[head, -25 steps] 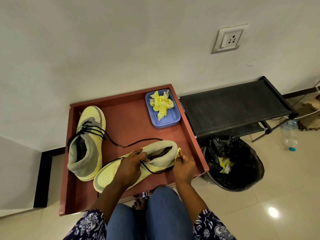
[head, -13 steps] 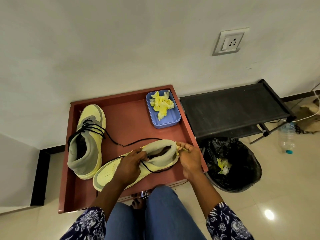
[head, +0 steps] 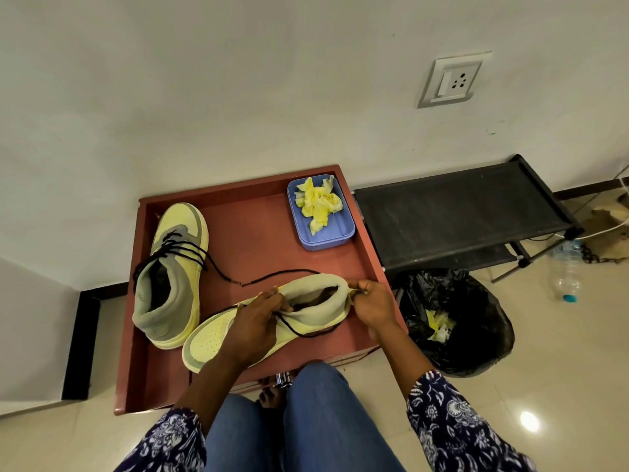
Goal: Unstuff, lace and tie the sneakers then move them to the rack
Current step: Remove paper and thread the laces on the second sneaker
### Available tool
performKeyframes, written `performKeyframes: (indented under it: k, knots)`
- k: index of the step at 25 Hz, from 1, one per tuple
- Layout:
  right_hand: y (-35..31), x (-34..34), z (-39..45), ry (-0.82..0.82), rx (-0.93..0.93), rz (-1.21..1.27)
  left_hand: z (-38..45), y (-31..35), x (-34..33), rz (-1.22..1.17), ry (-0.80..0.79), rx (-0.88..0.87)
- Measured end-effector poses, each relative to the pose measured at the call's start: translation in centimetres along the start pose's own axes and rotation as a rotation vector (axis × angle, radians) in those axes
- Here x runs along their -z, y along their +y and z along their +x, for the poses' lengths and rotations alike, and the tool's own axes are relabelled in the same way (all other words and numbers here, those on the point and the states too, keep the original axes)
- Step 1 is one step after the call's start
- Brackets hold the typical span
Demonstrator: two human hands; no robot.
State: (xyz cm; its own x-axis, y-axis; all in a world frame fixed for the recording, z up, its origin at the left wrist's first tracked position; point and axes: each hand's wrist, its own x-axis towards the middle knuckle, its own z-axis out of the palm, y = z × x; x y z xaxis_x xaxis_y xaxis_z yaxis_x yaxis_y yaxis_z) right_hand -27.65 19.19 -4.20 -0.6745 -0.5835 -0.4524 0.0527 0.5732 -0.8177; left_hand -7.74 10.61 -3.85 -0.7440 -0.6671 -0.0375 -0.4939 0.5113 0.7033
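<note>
Sneaker (head: 218,338) lies on its side at the near edge of the red tray (head: 258,233). Left hand (head: 253,323) grips its midsection, fingers curled over the black lace (head: 306,330). Right hand (head: 372,301) pinches the heel tab. Second sneaker (head: 170,274) stands at far left.

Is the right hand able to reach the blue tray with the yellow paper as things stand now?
Probably yes. The blue tray lies open beyond the right hand, with nothing between them, but this hand now pinches the heel of the near sneaker and must let go first.
</note>
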Motion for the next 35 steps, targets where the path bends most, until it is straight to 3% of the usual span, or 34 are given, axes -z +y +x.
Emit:
performKeyframes:
  k: [6, 13, 17, 24, 27, 30, 35]
  knots:
    - [-0.1, 0.6, 0.1, -0.011, -0.024, 0.233, -0.1, 1.0, 0.0, 0.127, 0.073, -0.132]
    - [1.5, 3.5, -2.0, 0.041, 0.015, 0.036, 1.0, 2.5, -0.1, 0.267, 0.064, -0.329]
    - [2.3, 3.1, -3.1, 0.025, -0.004, 0.111, 3.1, 1.8, 1.0, 0.379, 0.046, -0.403]
    - [1.9, -0.2, -3.8, -0.038, -0.028, 0.134, 4.5, 0.0, 2.4, 0.482, 0.123, -0.227]
    - [1.8, -1.4, -4.1, -0.034, -0.047, 0.163, 4.6, 0.7, 2.5, 0.338, 0.159, -0.096]
    - [2.2, -1.6, -3.9, 0.031, -0.102, 0.214, 3.6, 2.6, 1.4, 0.172, 0.229, -0.075]
    - [2.1, -2.3, -3.7, 0.066, -0.144, 0.237, 1.8, 3.0, -2.3, 0.086, 0.118, -0.008]
